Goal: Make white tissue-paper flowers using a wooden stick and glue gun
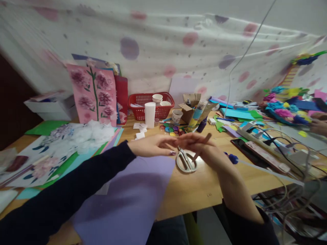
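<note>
My left hand [155, 144] reaches across palm down, fingers stretched out, its fingertips meeting or overlapping my right hand's; the overlap hides whether they touch. In my right hand [204, 149] a thin brown stick [208, 137] slants between the fingers, its lower end showing below the palm. Directly beneath the hands, scissors with pale handles [186, 166] lie on the wooden table [194, 190]. A large sheet of purple paper [133, 194] spreads under my left forearm and hangs toward the table's front edge.
Behind the hands stand a red basket [139, 114], a white cylinder [150, 115], a paper cup [176, 116] and paint pots [170, 129]. Cotton [94, 134] lies left. Phones [246, 153], a power strip [260, 139], cables and another person's hand [319, 126] are right.
</note>
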